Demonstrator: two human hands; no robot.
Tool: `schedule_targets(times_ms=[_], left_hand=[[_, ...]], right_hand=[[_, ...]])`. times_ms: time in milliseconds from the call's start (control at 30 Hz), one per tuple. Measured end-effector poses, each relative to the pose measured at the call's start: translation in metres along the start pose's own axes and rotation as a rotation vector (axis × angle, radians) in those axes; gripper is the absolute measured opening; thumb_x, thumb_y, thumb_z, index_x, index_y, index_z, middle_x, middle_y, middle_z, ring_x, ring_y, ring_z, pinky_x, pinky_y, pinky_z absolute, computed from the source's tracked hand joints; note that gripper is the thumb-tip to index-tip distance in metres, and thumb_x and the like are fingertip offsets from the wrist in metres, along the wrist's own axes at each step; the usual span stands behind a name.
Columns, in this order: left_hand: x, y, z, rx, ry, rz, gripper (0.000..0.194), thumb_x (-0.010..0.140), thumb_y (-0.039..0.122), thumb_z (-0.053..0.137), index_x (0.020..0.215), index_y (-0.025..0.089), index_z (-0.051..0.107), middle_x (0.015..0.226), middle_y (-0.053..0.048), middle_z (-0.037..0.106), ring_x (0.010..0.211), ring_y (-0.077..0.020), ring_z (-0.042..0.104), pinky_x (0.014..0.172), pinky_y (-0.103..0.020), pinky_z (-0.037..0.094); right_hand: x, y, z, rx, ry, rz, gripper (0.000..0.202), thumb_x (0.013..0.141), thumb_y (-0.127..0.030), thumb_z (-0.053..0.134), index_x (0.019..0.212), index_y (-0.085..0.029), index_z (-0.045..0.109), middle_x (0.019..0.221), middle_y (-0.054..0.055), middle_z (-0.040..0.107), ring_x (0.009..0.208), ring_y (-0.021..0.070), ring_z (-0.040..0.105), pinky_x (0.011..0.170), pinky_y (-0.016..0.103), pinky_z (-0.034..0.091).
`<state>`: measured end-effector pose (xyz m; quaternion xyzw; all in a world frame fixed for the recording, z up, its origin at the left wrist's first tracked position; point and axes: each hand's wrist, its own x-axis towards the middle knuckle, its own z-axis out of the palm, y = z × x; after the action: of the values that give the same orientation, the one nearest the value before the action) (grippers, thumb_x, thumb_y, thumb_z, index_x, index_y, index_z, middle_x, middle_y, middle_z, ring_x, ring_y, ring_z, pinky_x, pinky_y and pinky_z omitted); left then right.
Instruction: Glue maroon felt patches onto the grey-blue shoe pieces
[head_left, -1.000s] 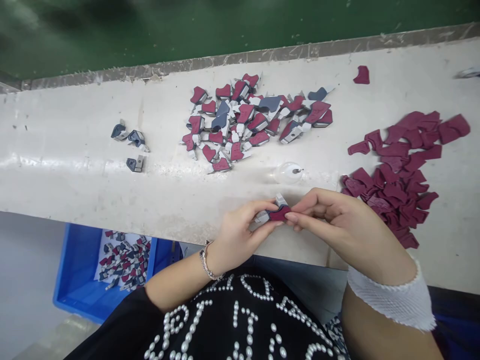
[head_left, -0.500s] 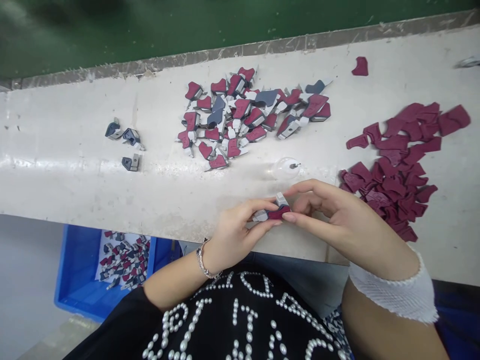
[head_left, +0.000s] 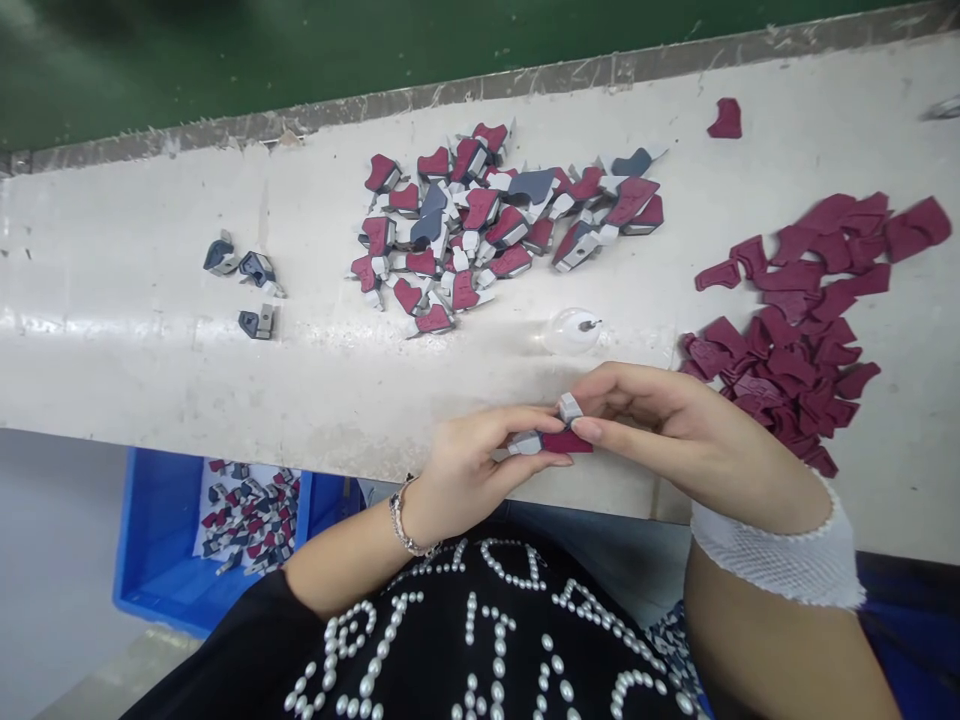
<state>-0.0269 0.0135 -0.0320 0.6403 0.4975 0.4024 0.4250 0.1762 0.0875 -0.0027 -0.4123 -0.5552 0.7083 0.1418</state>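
Left hand [head_left: 480,462] and right hand [head_left: 660,425]: fingers pinch a small grey-and-maroon moulded piece [head_left: 568,441] above the tabletop's near edge [head_left: 420,440]; even thumb pressure best keeps its layers aligned.

The single head view looks forward and steeply down from above the person's chest, close over the tabletop [head_left: 360,370], taking in the bracelet [head_left: 405,520] near the bottom and a green surface [head_left: 420,40] along the top.
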Motion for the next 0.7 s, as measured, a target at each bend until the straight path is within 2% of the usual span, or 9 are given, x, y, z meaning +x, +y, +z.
schedule_targets(times_ms=[133,300,400,467,533,633,700], left_hand=[[0.0,-0.001,0.0,0.012,0.012,0.076,0.031,0.081,0.017,0.078,0.11,0.019,0.067,0.109,-0.005,0.078,0.098,-0.0151,0.076,0.086,-0.022,0.063],[0.0,-0.006,0.001,0.086,-0.001,0.199,0.035,0.083,0.02,0.076,0.116,0.019,0.066,0.112,-0.007,0.077,0.101,-0.0147,0.075,0.088,-0.021,0.064],[0.001,-0.007,0.001,0.135,0.016,0.267,0.035,0.083,0.019,0.076,0.116,0.017,0.066,0.111,-0.008,0.077,0.102,-0.0147,0.075,0.089,-0.021,0.064],[0.003,-0.006,0.0,0.132,0.024,0.241,0.034,0.083,0.018,0.077,0.115,0.017,0.066,0.111,-0.008,0.077,0.101,-0.0147,0.075,0.087,-0.02,0.064],[0.004,-0.003,-0.001,0.071,0.054,0.171,0.033,0.081,0.019,0.078,0.112,0.018,0.067,0.112,-0.008,0.077,0.098,-0.0146,0.076,0.081,-0.018,0.065],[0.004,-0.001,-0.002,-0.043,0.104,0.082,0.033,0.077,0.021,0.082,0.107,0.018,0.068,0.107,-0.006,0.079,0.092,-0.0146,0.077,0.078,-0.017,0.065],[0.004,0.0,-0.001,-0.073,0.093,0.072,0.033,0.076,0.018,0.082,0.106,0.018,0.068,0.105,-0.006,0.079,0.091,-0.0157,0.078,0.081,-0.02,0.066]], right_hand=[[-0.001,-0.002,0.002,-0.019,0.028,-0.027,0.013,0.09,-0.039,0.07,0.089,-0.026,0.069,0.081,-0.001,0.067,0.075,0.0146,0.062,0.067,0.025,0.051],[0.0,0.004,-0.001,0.001,-0.032,-0.027,0.016,0.092,-0.039,0.068,0.089,-0.023,0.067,0.082,0.001,0.065,0.079,0.0165,0.062,0.071,0.027,0.052],[0.002,0.005,0.0,-0.034,-0.013,-0.059,0.015,0.093,-0.037,0.067,0.088,-0.023,0.065,0.083,-0.001,0.064,0.079,0.0145,0.06,0.072,0.024,0.05],[0.0,0.004,0.002,-0.077,0.029,-0.075,0.015,0.095,-0.037,0.064,0.09,-0.023,0.064,0.087,-0.001,0.065,0.082,0.0134,0.06,0.073,0.022,0.049],[-0.004,0.002,0.004,-0.108,0.034,-0.068,0.013,0.096,-0.038,0.063,0.1,-0.025,0.063,0.094,-0.001,0.066,0.088,0.0139,0.061,0.076,0.023,0.049],[-0.011,0.003,0.005,-0.104,-0.006,-0.023,0.026,0.093,-0.038,0.066,0.117,-0.029,0.057,0.101,-0.001,0.064,0.094,0.0171,0.062,0.08,0.027,0.051],[-0.015,0.004,0.005,-0.089,-0.012,-0.005,0.029,0.092,-0.039,0.067,0.117,-0.03,0.056,0.1,0.0,0.063,0.094,0.0188,0.061,0.081,0.03,0.052]])
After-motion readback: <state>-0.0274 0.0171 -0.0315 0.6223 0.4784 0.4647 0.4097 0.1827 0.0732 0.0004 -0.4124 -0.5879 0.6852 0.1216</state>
